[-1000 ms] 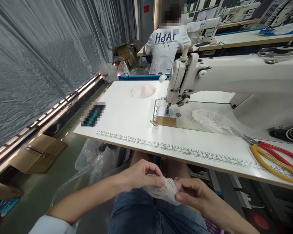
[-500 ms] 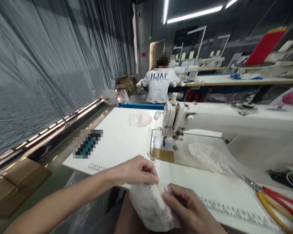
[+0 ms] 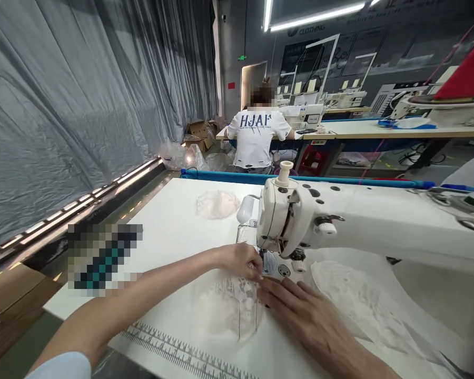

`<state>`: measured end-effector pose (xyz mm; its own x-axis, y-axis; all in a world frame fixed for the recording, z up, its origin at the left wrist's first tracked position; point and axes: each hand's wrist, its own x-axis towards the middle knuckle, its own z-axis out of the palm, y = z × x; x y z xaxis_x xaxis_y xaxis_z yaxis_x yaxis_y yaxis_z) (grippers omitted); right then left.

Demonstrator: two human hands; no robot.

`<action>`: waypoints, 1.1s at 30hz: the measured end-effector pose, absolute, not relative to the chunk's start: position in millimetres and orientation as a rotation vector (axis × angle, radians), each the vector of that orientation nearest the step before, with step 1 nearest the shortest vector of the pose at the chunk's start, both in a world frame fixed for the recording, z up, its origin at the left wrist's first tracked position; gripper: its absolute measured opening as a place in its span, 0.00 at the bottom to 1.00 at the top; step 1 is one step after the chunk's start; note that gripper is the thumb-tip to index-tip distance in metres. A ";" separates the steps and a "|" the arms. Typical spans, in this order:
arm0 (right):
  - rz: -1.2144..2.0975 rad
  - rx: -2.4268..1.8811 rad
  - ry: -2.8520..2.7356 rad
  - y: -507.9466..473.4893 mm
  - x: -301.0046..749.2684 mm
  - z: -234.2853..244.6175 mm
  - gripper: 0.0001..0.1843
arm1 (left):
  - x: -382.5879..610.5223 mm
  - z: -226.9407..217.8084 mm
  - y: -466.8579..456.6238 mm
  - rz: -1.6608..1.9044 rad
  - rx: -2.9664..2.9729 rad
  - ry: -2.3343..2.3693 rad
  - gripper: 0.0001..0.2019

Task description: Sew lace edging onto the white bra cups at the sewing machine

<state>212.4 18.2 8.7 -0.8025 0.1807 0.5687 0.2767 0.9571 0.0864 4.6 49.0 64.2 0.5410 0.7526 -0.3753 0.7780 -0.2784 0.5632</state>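
Observation:
A sheer white lace piece (image 3: 231, 308) lies flat on the white sewing table (image 3: 174, 237), just in front of the head of the white sewing machine (image 3: 296, 221). My left hand (image 3: 239, 261) pinches the far edge of the lace close to the needle area. My right hand (image 3: 300, 310) lies on the table at the lace's right edge, fingers stretched out and pressing the fabric down near the presser foot.
A second lace piece (image 3: 217, 204) rests farther back on the table, and another lace piece (image 3: 359, 300) lies under the machine arm at right. A ruler strip (image 3: 181, 355) runs along the table's near edge. A person in a white shirt (image 3: 258, 138) sits ahead at another station. Cardboard (image 3: 8, 300) lies on the floor at left.
Both hands have brought the lace up from my lap onto the table and laid it flat at the machine's needle. The view has moved closer to the machine.

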 end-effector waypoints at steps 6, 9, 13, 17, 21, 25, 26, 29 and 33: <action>-0.206 -0.290 -2.444 25.7 212.9 -13.7 0.20 | 7.3 71.1 57.7 -0.106 2.157 1.325 0.05; -0.196 -0.311 -2.516 23.7 217.3 -17.7 0.20 | 8.0 65.7 46.9 -0.051 2.215 1.544 0.04; -0.139 -0.338 -2.591 21.7 218.3 -12.8 0.22 | 8.0 48.2 15.7 0.299 2.589 1.667 0.09; -0.155 -0.356 -2.547 20.0 213.9 -10.1 0.24 | 4.7 33.7 -5.7 0.432 2.817 1.414 0.08; -0.174 -0.411 -2.454 20.8 210.7 -11.7 0.26 | -1.4 27.6 -0.1 0.377 2.857 1.416 0.08; -0.309 -0.451 -2.540 25.5 210.8 -11.8 0.26 | -7.6 23.2 18.0 0.360 2.867 1.368 0.07; -0.345 -0.477 -2.546 26.5 210.9 -11.8 0.25 | -8.6 22.5 22.2 0.361 2.862 1.365 0.06; -0.426 -0.535 -2.554 27.4 211.3 -13.6 0.23 | -9.3 23.1 31.1 0.367 2.846 1.364 0.08; -0.437 -0.539 -2.590 26.2 213.0 -17.6 0.21 | -7.5 29.1 35.0 0.351 2.864 1.381 0.08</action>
<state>213.0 26.2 -17.6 -0.8195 0.2956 0.4910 0.4402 0.8732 0.2089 -7.5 35.0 29.1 0.6033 0.7662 0.2213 0.7788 -0.6258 0.0435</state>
